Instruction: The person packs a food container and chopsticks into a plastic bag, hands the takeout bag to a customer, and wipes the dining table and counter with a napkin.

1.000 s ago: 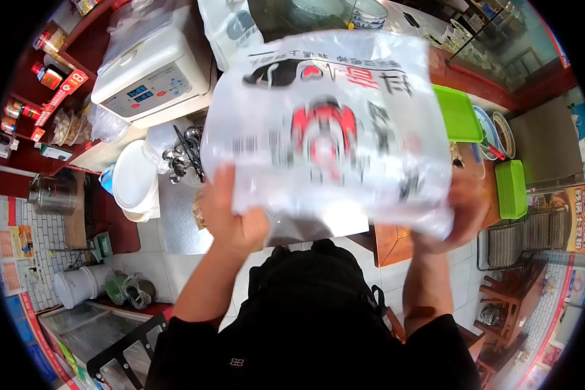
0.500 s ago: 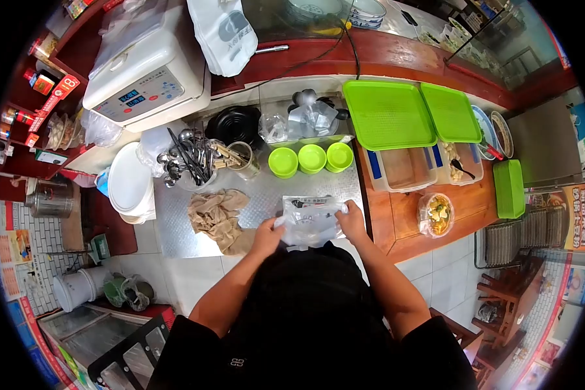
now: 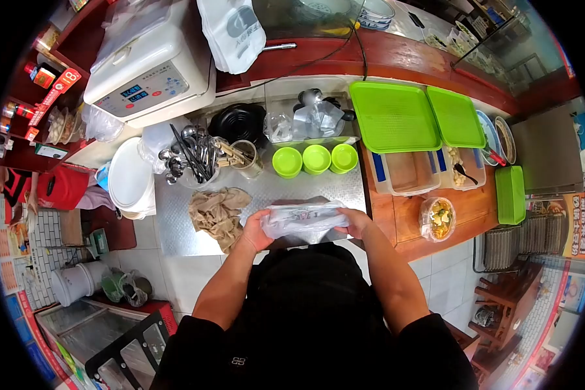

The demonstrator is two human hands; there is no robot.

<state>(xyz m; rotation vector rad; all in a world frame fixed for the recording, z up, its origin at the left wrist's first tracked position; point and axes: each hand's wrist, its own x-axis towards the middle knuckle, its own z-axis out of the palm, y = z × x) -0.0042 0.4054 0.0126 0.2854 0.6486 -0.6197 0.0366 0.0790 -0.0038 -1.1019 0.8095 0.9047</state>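
A white plastic bag (image 3: 303,220), crumpled and bunched sideways, is stretched between my two hands over the front edge of the metal counter (image 3: 273,195). My left hand (image 3: 257,231) grips its left end, and the fingers of my right hand (image 3: 357,223) are closed on its right end. Left of the bag lies a brown cloth (image 3: 218,218). Behind it stand three stacks of green bowls (image 3: 316,159). A round clear container of food (image 3: 438,219) sits on the wooden counter (image 3: 396,224) to the right.
Cutlery (image 3: 195,156), a cup of wooden sticks (image 3: 246,159) and a white bucket (image 3: 130,179) are at the left. Green trays (image 3: 395,117) rest above clear bins (image 3: 407,172). A white machine (image 3: 151,71) stands behind. At the far left, a person in red (image 3: 58,186) is partly visible.
The bag was first held up high and spread out, then lowered to the counter edge. It is now bunched flatter and wider between my hands. A person has appeared at the far left.
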